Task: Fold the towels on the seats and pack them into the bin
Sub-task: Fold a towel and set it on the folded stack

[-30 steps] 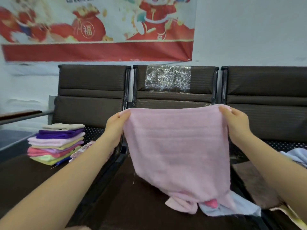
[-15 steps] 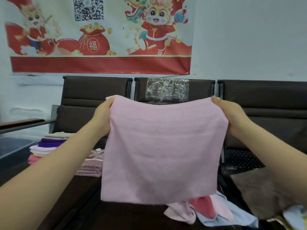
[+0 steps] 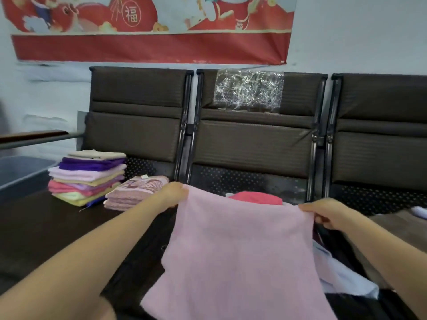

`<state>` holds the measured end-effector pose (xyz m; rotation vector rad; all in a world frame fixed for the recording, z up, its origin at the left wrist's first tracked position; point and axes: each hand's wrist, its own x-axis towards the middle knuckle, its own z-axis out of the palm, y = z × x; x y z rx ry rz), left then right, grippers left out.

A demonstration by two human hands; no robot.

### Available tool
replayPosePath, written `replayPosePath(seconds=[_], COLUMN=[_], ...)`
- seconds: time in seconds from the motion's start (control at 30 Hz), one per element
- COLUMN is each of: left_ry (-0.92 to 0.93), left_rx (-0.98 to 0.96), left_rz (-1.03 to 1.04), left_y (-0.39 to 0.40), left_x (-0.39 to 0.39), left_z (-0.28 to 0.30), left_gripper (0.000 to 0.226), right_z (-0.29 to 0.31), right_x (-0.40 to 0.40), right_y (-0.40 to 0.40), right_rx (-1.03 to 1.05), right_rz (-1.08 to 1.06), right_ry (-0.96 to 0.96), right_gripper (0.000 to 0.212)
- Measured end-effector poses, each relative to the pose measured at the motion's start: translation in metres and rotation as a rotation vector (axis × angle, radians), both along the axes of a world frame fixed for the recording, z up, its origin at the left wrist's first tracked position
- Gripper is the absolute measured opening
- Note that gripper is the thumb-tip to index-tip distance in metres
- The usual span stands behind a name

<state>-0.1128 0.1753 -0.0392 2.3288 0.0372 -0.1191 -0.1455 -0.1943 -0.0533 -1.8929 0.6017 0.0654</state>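
Observation:
A pale pink towel (image 3: pixel 238 255) is spread out over the middle seat, its far edge held up. My left hand (image 3: pixel 173 194) pinches its far left corner and my right hand (image 3: pixel 323 212) pinches its far right corner. Behind that edge a red towel (image 3: pixel 256 197) pokes out, and a light blue towel (image 3: pixel 342 276) lies under the pink one's right side. On the left seat stand a stack of folded coloured towels (image 3: pixel 86 176) and a shorter folded pink patterned pile (image 3: pixel 136 191). No bin is in view.
Three dark brown seats (image 3: pixel 138 135) stand in a row against a white wall with a red poster (image 3: pixel 150 31). A brown cloth (image 3: pixel 392 227) lies on the right seat. A metal armrest (image 3: pixel 34 137) juts out at the far left.
Both hands have brought the pink towel down from chest height in front of the backrests to low over the middle seat. It now lies slanting toward me instead of hanging.

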Motion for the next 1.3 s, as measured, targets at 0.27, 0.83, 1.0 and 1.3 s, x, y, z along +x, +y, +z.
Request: replayPosePath(seconds=[0.27, 0.83, 1.0, 1.3], left_ry=[-0.133, -0.081, -0.097, -0.219], left_rx=[-0.137, 0.015, 0.092, 0.208], left_rz=[0.188, 0.07, -0.068, -0.687], left_y=[-0.005, 0.002, -0.006, -0.018], left_x=[0.058, 0.075, 0.027, -0.101], left_z=[-0.074, -0.112, -0.09, -0.078], left_gripper=[0.033, 0.024, 0.025, 0.014], right_z=[-0.032, -0.071, -0.054, -0.047], right_x=[0.043, 0.046, -0.002, -0.104], right_y=[0.006, 0.011, 0.046, 0.096], right_rx=[0.381, -0.089, -0.387, -0.503], right_rz=[-0.202, -0.049, 0.264, 0.968], right_ry=[-0.162, -0.292, -0.334, -0.165], right_gripper=[0.015, 0.009, 0.015, 0.011])
